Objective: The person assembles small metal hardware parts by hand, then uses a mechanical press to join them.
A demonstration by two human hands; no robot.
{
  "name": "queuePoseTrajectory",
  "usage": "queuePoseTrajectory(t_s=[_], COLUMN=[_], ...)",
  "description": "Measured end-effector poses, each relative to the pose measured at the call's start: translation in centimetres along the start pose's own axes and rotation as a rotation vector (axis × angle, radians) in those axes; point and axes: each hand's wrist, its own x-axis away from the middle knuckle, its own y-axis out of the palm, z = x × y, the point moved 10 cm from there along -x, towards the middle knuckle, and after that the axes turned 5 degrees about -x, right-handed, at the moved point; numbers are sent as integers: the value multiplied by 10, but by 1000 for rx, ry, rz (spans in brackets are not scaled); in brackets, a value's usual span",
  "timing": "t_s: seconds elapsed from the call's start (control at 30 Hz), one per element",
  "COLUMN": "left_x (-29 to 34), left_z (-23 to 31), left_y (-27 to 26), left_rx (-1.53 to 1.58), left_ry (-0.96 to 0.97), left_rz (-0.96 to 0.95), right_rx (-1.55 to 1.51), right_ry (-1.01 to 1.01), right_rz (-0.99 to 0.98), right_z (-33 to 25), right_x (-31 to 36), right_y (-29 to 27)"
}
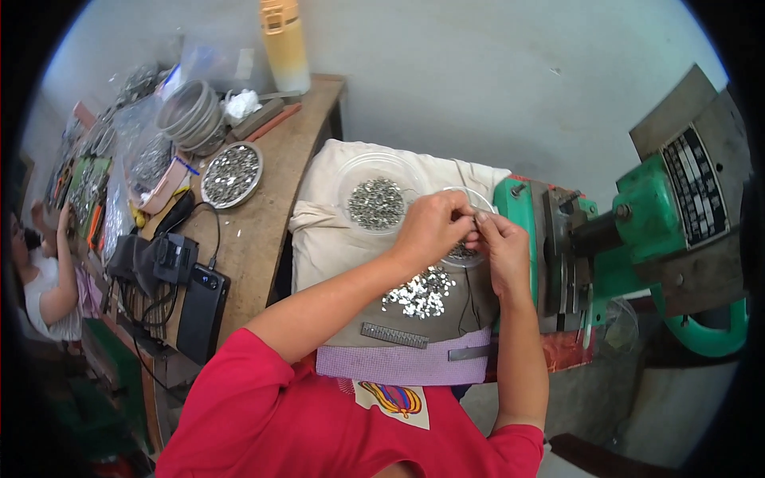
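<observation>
My left hand (434,227) and my right hand (504,243) meet over the right part of the cloth-covered work surface. Fingertips on both are pinched together, and whatever they hold is too small to make out. Beneath them is a round tub (476,193) with small metal pieces, mostly hidden by my hands. Left of it stands a clear plastic tub (344,179) holding many small metal pieces (377,203). A loose heap of shiny flat metal pieces (421,295) lies nearer to me. In front of that rests a short steel ruler (394,334).
A green hand press (645,211) stands close by my right hand. Along the near edge lies a purple mat (398,362) with a metal strip (470,352). The wooden table (267,199) at left bears a bowl of metal pieces (231,175), a black power bank (203,311) and cables. Another person (56,287) sits far left.
</observation>
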Motion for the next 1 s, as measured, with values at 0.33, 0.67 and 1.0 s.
queuePoseTrajectory(t_s=[0.33,0.67,1.0], left_x=[-4,1,13], left_z=[-18,-9,-7], left_y=[6,16,-7], left_rx=[500,573,141], left_ry=[-215,-352,-224], left_rz=[-82,-167,-233], right_rx=[-26,-195,92], right_ry=[-110,-90,-205], right_rz=[-49,24,61], right_z=[-10,-18,-21], right_x=[4,3,5], right_y=[15,2,1])
